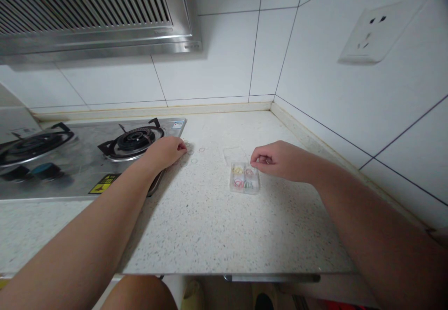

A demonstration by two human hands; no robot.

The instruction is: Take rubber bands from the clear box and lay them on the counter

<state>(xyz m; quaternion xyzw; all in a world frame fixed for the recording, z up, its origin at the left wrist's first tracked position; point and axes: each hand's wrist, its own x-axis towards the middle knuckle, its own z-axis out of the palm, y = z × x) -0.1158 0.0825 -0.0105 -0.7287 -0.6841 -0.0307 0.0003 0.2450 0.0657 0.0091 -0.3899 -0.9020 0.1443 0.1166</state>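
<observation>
A small clear plastic box [245, 191] with four compartments stands on the counter, its lid [234, 155] folded back behind it. Thin coloured rubber bands lie sorted inside: yellow ones [238, 170] at back left, reddish ones [248, 172] at back right, red-pink ones [238, 184] at front left, green ones [248, 185] at front right. My right hand [273, 158] is closed, fingertips together at the box's back right corner. By the hob's edge my left hand [168, 152] is closed beside loose rubber bands [194, 161]. Whatever either hand pinches is hidden or too small to see.
A gas hob [87, 160] with black burner supports fills the left side, below a metal range hood [105, 11]. Tiled walls meet behind the speckled counter [210, 235]. A wall socket [371, 32] sits at upper right.
</observation>
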